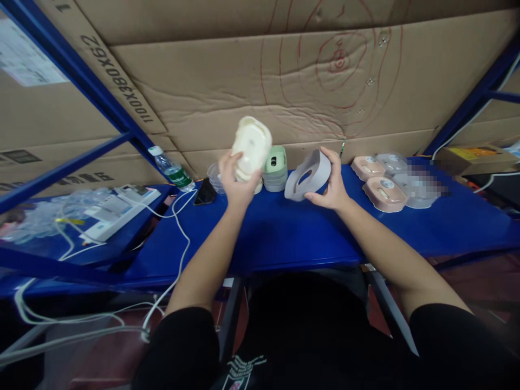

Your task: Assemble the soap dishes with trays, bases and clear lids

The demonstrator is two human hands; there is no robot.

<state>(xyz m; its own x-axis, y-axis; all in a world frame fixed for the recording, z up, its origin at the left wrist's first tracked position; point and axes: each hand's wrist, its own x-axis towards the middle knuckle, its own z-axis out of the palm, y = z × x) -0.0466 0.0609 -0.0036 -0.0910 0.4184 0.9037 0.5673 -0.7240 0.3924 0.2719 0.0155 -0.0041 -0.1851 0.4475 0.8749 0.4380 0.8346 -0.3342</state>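
Head: one cream shell (pixel 254 145), one grey shell (pixel 320 172)

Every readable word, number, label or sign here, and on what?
"1100X380X62": slanting, on the cardboard at left.
Second line above it: cut off.
Too blurred or small to read: bottle label, shirt print, paper sheet, lower-left carton lettering, round stickers.

Both our forearms (pixel 217 244) stretch forward, angled inward; our left hand (pixel 236 183) grips, our right hand (pixel 335 187) curls wide, thumb (pixel 314 198) below!
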